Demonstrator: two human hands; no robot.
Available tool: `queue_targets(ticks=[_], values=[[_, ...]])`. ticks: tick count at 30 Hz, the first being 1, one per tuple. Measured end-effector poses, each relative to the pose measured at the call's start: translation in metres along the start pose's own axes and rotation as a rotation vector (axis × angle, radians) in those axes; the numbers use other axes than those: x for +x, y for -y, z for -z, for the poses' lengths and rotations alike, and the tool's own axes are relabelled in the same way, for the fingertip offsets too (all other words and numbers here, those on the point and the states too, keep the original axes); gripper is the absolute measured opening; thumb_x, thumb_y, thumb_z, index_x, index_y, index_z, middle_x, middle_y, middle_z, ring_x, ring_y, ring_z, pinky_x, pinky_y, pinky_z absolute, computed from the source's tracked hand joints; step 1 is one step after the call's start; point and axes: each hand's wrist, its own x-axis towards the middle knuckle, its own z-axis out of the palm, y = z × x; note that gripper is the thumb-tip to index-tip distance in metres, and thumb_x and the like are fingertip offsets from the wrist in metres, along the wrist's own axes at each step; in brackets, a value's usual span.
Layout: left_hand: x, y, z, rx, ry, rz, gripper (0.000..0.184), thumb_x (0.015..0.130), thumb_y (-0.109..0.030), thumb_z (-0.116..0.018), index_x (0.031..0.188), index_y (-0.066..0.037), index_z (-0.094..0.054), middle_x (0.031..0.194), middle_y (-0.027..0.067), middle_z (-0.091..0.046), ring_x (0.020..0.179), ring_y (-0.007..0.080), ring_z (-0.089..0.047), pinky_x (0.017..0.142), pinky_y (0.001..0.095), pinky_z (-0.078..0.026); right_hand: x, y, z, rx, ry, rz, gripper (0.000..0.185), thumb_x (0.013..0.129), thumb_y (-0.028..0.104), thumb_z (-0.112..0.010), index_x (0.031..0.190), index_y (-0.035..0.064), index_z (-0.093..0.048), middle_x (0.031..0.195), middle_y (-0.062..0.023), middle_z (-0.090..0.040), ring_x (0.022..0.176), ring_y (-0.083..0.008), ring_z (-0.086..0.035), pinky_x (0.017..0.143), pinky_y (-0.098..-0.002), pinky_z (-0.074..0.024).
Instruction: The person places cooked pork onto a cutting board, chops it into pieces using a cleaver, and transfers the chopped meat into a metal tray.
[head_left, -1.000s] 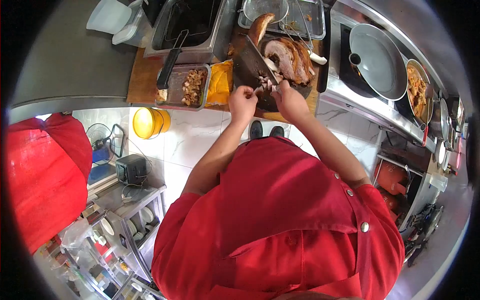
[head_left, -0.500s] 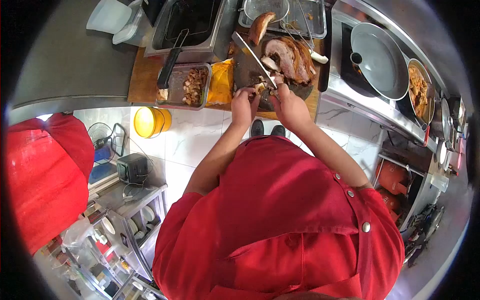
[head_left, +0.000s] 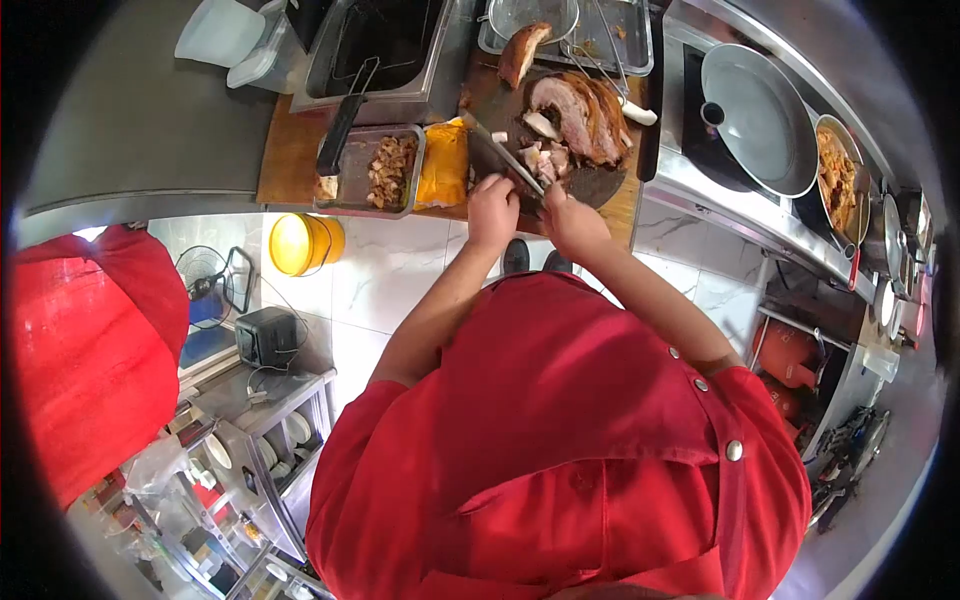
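Head view: gripping knife (head_left: 503,153) in right hand (head_left: 575,225) at upper centre of frame, slanted up-left over dark board (head_left: 597,186), with left hand (head_left: 493,212) curled just beside it, near the right but apart; can't tell about any grip in the left. Got chopped meat (head_left: 546,160) on the board just right of knife, roast joint (head_left: 583,118) up and right, smaller chunk (head_left: 522,55) near top centre, plus tray (head_left: 345,172) of diced meat (head_left: 388,175) left of yellow packet (head_left: 441,163).
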Motion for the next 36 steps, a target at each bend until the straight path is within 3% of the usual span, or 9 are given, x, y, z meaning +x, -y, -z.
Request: queue_targets(ticks=[2,8,10,12,16,26,27,31,36], values=[[0.006,0.001,0.0,-0.116,-0.092,-0.031,0.007,0.076,-0.002,-0.062,0.082,0.0,-0.066,0.085,0.0158,-0.064,0.082,0.0342,-0.062,0.072,0.0403,-0.05,0.016,-0.006,0.001,-0.048,0.135,-0.065,0.03,0.089,0.024,-0.056,0.103,-0.0006,-0.044,0.08,-0.0256,-0.064,0.077,-0.0443,-0.063,0.064,-0.0538,-0.0491],[0.007,0.003,-0.002,-0.101,-0.029,-0.034,0.006,0.077,-0.003,-0.063,0.081,0.0,-0.066,0.083,0.0149,-0.065,0.08,0.0338,-0.064,0.072,0.04,-0.05,0.009,0.028,0.033,0.036,-0.16,0.096,0.031,0.09,0.024,-0.055,0.104,-0.0007,-0.043,0.08,-0.0254,-0.064,0.076,-0.0438,-0.063,0.065,-0.0527,-0.0492],[0.005,0.002,-0.002,-0.091,-0.039,-0.063,0.006,0.077,-0.003,-0.062,0.08,0.0,-0.066,0.083,0.0151,-0.065,0.08,0.0337,-0.063,0.072,0.0404,-0.05,0.001,0.015,0.014,0.002,-0.131,0.069,0.03,0.092,0.024,-0.053,0.103,-0.0004,-0.042,0.081,-0.0254,-0.064,0.078,-0.0427,-0.063,0.065,-0.0519,-0.0499],[0.005,0.0,-0.001,-0.069,-0.048,-0.027,0.005,0.076,-0.003,-0.062,0.079,0.0,-0.066,0.083,0.0152,-0.065,0.079,0.033,-0.064,0.071,0.0395,-0.051,0.0,0.003,0.003,-0.08,0.145,-0.082,0.027,0.092,0.024,-0.052,0.102,0.0003,-0.042,0.082,-0.0251,-0.064,0.08,-0.0424,-0.064,0.067,-0.0519,-0.0502],[0.003,0.001,0.0,-0.191,-0.098,0.046,0.006,0.079,-0.003,-0.061,0.082,0.001,-0.065,0.085,0.0153,-0.064,0.081,0.0341,-0.063,0.073,0.0404,-0.05,0.001,0.002,0.004,-0.089,0.165,-0.107,0.025,0.092,0.022,-0.052,0.102,0.001,-0.042,0.083,-0.0251,-0.065,0.082,-0.043,-0.064,0.071,-0.0524,-0.0494],[0.011,0.005,-0.01,-0.202,-0.152,0.053,0.012,0.079,-0.002,-0.061,0.09,0.001,-0.067,0.091,0.0165,-0.067,0.084,0.0334,-0.065,0.074,0.038,-0.051,-0.006,0.004,0.015,0.042,-0.06,-0.025,0.027,0.088,0.022,-0.057,0.099,0.0024,-0.043,0.08,-0.0249,-0.064,0.077,-0.0429,-0.063,0.066,-0.0535,-0.0484],[0.012,0.002,-0.009,-0.181,-0.134,0.061,0.013,0.079,-0.002,-0.061,0.091,0.002,-0.067,0.092,0.0169,-0.067,0.086,0.0336,-0.065,0.076,0.038,-0.051,-0.006,0.002,0.013,-0.021,0.092,-0.117,0.026,0.089,0.022,-0.057,0.099,0.0026,-0.043,0.081,-0.024,-0.063,0.077,-0.0428,-0.062,0.067,-0.0531,-0.0486],[0.011,-0.009,-0.004,-0.178,-0.09,0.048,0.015,0.078,-0.001,-0.058,0.091,0.002,-0.066,0.094,0.0177,-0.066,0.088,0.0342,-0.064,0.078,0.0387,-0.051,-0.009,-0.01,0.017,-0.013,0.106,-0.092,0.025,0.089,0.023,-0.057,0.098,0.0028,-0.043,0.083,-0.0238,-0.063,0.079,-0.0431,-0.062,0.069,-0.0526,-0.0482],[0.046,0.002,0.001,-0.096,-0.077,-0.036,0.021,0.077,0.001,-0.053,0.094,0.0,-0.065,0.099,0.0163,-0.064,0.095,0.0362,-0.06,0.082,0.0423,-0.048,-0.031,-0.008,0.046,0.179,-0.093,-0.118,0.027,0.09,0.024,-0.058,0.096,0.0024,-0.043,0.086,-0.0236,-0.064,0.083,-0.0439,-0.061,0.07,-0.0513,-0.0466]])
